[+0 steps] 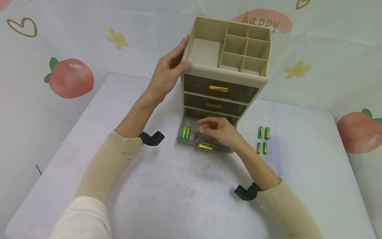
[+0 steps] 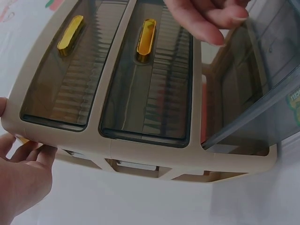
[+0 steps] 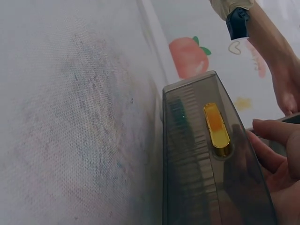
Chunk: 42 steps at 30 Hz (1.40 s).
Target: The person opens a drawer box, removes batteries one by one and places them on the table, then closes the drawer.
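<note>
The left hand (image 1: 165, 73) grips the cabinet (image 1: 226, 73) at its top left edge, thumb over the near corner. The cabinet stands on the far part of the bench (image 1: 167, 199), its front facing near. Its bottom drawer (image 1: 188, 142) is pulled out toward the near side. Above it hangs the right hand (image 1: 220, 130), fingers loosely bent and holding nothing visible. Green batteries (image 1: 187, 132) lie at the drawer's left, long axes near to far; four loose batteries (image 1: 267, 133) lie likewise on the bench, right of the drawer.

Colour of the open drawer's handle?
Shiny gold handle, clearest in the right wrist view.
</note>
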Each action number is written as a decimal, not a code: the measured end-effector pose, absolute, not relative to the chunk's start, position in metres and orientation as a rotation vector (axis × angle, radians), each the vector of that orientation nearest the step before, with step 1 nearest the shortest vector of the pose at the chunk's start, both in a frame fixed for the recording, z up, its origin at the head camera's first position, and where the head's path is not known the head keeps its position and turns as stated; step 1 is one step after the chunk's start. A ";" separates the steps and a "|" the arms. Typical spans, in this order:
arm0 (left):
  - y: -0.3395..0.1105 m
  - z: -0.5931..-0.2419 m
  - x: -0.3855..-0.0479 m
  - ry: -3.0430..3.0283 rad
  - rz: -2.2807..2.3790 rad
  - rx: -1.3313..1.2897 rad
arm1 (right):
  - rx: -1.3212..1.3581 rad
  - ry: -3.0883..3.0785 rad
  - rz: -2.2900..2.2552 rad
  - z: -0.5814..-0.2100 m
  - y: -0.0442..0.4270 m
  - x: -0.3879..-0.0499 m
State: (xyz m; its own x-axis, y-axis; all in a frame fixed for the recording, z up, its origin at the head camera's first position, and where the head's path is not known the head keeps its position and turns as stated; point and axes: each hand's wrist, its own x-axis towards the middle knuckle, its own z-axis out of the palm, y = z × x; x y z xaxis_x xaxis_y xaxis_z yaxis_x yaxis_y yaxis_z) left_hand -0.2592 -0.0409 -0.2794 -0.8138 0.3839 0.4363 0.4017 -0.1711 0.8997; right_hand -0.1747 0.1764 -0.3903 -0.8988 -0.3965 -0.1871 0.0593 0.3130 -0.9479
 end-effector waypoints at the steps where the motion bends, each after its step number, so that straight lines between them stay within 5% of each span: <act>1: -0.041 -0.279 -0.259 -2.012 -2.198 -0.955 | -0.309 2.204 -1.607 -0.390 0.176 -0.175; 42: -0.041 -0.279 -0.260 -2.013 -2.197 -0.948 | -0.417 2.481 -0.996 -0.414 0.134 -0.204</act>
State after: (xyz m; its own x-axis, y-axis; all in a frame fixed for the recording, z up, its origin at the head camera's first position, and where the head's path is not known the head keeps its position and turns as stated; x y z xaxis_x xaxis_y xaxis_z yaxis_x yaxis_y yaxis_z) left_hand -0.2595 -0.0408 -0.2794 -0.8159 0.3800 0.4358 0.4009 -0.1713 0.9000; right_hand -0.2038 0.1338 -0.4141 -0.8610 -0.4250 -0.2795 -0.1138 0.6966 -0.7084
